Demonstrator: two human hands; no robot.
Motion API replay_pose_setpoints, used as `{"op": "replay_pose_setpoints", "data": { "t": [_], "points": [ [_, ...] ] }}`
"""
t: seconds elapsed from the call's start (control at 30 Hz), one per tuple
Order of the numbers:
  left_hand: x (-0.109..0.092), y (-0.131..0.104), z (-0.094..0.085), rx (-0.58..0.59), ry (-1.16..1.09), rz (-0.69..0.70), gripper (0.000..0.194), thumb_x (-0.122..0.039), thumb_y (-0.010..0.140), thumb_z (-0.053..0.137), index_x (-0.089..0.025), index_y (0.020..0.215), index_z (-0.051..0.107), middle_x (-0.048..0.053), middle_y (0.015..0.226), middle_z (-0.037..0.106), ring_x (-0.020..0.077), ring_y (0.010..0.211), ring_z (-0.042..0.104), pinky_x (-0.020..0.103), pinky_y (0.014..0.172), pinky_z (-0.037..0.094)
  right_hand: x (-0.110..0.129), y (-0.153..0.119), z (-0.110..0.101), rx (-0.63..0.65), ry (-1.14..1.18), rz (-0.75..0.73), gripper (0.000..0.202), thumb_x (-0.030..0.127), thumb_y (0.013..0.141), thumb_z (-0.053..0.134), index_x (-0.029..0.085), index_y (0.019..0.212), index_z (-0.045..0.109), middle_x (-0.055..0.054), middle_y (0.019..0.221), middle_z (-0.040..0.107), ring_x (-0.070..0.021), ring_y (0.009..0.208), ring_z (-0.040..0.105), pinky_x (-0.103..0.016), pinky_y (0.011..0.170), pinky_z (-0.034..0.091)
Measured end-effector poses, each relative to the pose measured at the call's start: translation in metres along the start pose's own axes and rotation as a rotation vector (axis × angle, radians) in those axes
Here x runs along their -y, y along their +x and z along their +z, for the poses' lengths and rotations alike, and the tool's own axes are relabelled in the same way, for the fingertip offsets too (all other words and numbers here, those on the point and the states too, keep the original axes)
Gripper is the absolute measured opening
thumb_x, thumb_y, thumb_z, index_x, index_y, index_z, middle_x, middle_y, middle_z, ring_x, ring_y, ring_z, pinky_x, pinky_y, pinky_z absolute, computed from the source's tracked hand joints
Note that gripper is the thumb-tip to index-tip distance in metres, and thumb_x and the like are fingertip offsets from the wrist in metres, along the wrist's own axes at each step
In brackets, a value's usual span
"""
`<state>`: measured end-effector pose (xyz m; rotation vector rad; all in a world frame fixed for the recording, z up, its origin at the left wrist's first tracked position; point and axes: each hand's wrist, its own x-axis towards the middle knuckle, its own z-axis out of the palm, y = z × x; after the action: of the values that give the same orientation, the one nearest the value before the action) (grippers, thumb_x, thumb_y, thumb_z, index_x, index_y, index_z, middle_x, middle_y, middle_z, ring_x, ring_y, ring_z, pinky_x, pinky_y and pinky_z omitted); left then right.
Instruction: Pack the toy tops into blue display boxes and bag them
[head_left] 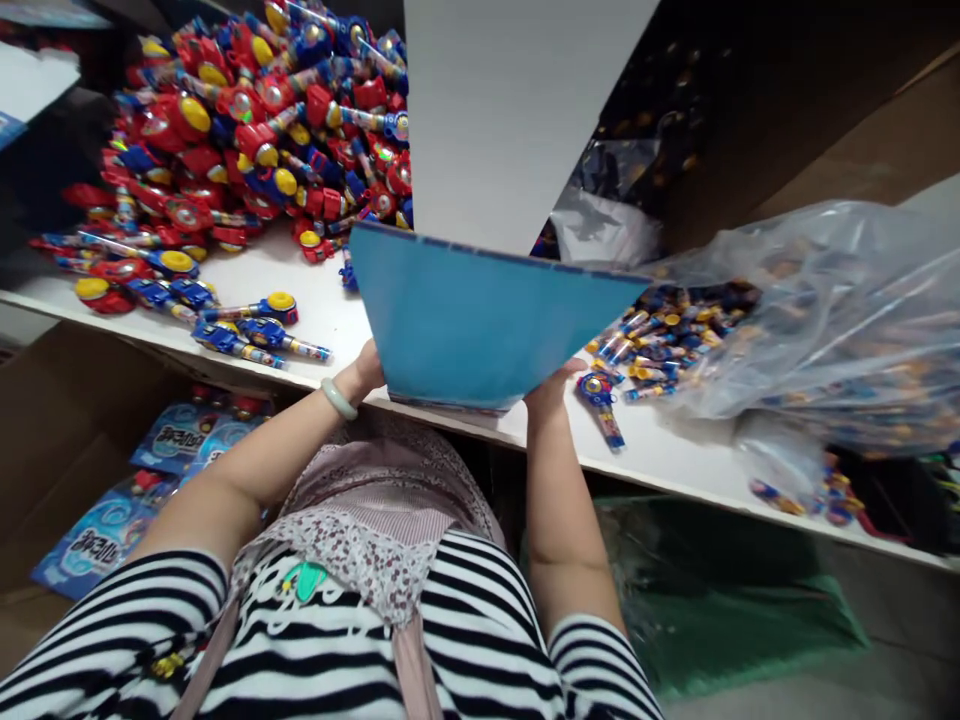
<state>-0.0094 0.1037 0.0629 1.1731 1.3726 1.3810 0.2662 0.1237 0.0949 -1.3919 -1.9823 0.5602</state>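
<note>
A blue cardboard sheet point(487, 320), or a stack of them, stands tilted at the front edge of the white shelf. Layered edges show along its bottom, but I cannot make out how many sheets there are. My left hand point(369, 368) grips its lower left side, with a pale green bangle on the wrist. At the lower right side, my right hand point(551, 390) holds it too; the fingers are partly hidden behind the sheet. Just right of that hand lies a blue and red toy point(600, 405) with a clear tube of small pieces.
A big heap of red, blue and yellow toys point(247, 130) fills the back left. A white upright panel point(510, 100) rises behind the sheet. Candy-like tubes point(664, 335) spill from a clear plastic bag point(840, 300) at right. Below left, a carton holds blue printed packs point(112, 535).
</note>
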Motion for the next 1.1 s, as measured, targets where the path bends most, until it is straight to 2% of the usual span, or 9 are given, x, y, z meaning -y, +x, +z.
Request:
{"op": "replay_pose_setpoints", "data": {
  "t": [0.13,0.23,0.37,0.47,0.53,0.67,0.83,0.97,1.1],
  "points": [
    [0.002,0.003,0.015,-0.073,-0.101,0.154,0.063,-0.070,0.095,0.033,-0.016,0.116,0.058,0.011,0.107,0.068,0.0228,0.106,0.063,0.038,0.097,0.054,-0.004,0.011,0.019,-0.162,0.243,0.046,0.099,0.083,0.084,-0.001,0.020,0.147,0.043,-0.015,0.131,0.060,-0.0282,0.129,0.055,-0.047,0.105,0.047],
    [0.005,0.001,0.022,-0.164,-0.081,0.399,0.068,-0.075,0.090,0.045,-0.019,0.127,0.048,0.013,0.124,0.061,0.0217,0.114,0.061,0.035,0.100,0.051,-0.010,0.013,0.020,-0.334,0.337,0.095,0.080,0.077,0.086,0.031,0.017,0.135,0.053,-0.015,0.127,0.061,-0.0258,0.123,0.057,-0.046,0.107,0.045],
    [0.006,0.007,0.022,-0.167,0.138,0.440,0.052,-0.060,0.098,0.043,-0.016,0.126,0.048,0.015,0.124,0.060,0.0230,0.117,0.060,0.038,0.102,0.051,-0.016,0.036,-0.012,-0.122,0.103,0.161,0.068,0.066,0.077,0.057,0.012,0.119,0.063,-0.013,0.094,0.067,-0.0262,0.090,0.063,-0.047,0.083,0.056],
    [0.002,0.008,0.018,-0.123,0.287,0.421,0.044,-0.048,0.102,0.037,-0.014,0.128,0.048,0.018,0.123,0.062,0.0255,0.113,0.063,0.042,0.099,0.052,-0.007,0.066,-0.047,0.194,0.139,0.199,0.121,0.055,0.065,0.077,0.020,0.159,0.010,-0.013,0.107,0.069,-0.0228,0.073,0.064,-0.038,0.056,0.058],
    [0.000,0.007,0.017,-0.108,0.367,0.405,0.042,-0.041,0.103,0.035,-0.012,0.131,0.047,0.019,0.123,0.063,0.0273,0.112,0.064,0.044,0.097,0.053,0.005,0.086,-0.064,0.281,0.142,0.177,0.142,0.050,0.060,0.084,0.028,0.158,-0.016,-0.018,0.130,0.062,-0.0222,0.073,0.066,-0.034,0.049,0.057],
    [-0.001,0.007,0.017,-0.122,0.478,0.483,0.049,-0.034,0.103,0.034,-0.010,0.146,0.036,0.022,0.138,0.055,0.0285,0.124,0.059,0.046,0.105,0.050,0.023,0.110,-0.070,0.294,-0.009,0.220,0.112,0.056,0.078,0.067,0.027,0.161,-0.001,-0.018,0.123,0.067,-0.0216,0.065,0.066,-0.036,0.050,0.057],
    [0.001,0.010,0.018,-0.072,0.647,0.586,0.051,-0.026,0.104,0.027,-0.011,0.153,0.032,0.020,0.123,0.064,0.0256,0.108,0.064,0.044,0.096,0.054,0.027,0.115,-0.061,0.191,-0.344,0.147,0.111,0.049,0.085,0.062,0.017,0.160,-0.012,-0.018,0.116,0.071,-0.0229,0.067,0.068,-0.037,0.066,0.057],
    [0.004,0.010,0.018,-0.090,0.768,0.578,0.051,-0.025,0.105,0.028,-0.006,0.152,0.032,0.022,0.125,0.063,0.0262,0.114,0.063,0.045,0.100,0.054,0.027,0.124,-0.074,0.412,-0.450,0.113,0.085,0.051,0.090,0.056,0.019,0.160,0.021,-0.006,0.084,0.076,-0.0207,0.062,0.068,-0.031,0.066,0.054],
    [0.010,0.010,0.023,-0.069,0.991,0.551,0.046,-0.020,0.102,0.034,-0.002,0.143,0.044,0.026,0.150,0.044,0.0328,0.146,0.038,0.051,0.118,0.041,0.041,0.147,-0.071,0.654,-0.719,0.086,0.047,0.043,0.100,0.041,0.022,0.139,0.058,-0.006,0.089,0.077,-0.0184,0.078,0.073,-0.028,0.078,0.054]
  ]
}}
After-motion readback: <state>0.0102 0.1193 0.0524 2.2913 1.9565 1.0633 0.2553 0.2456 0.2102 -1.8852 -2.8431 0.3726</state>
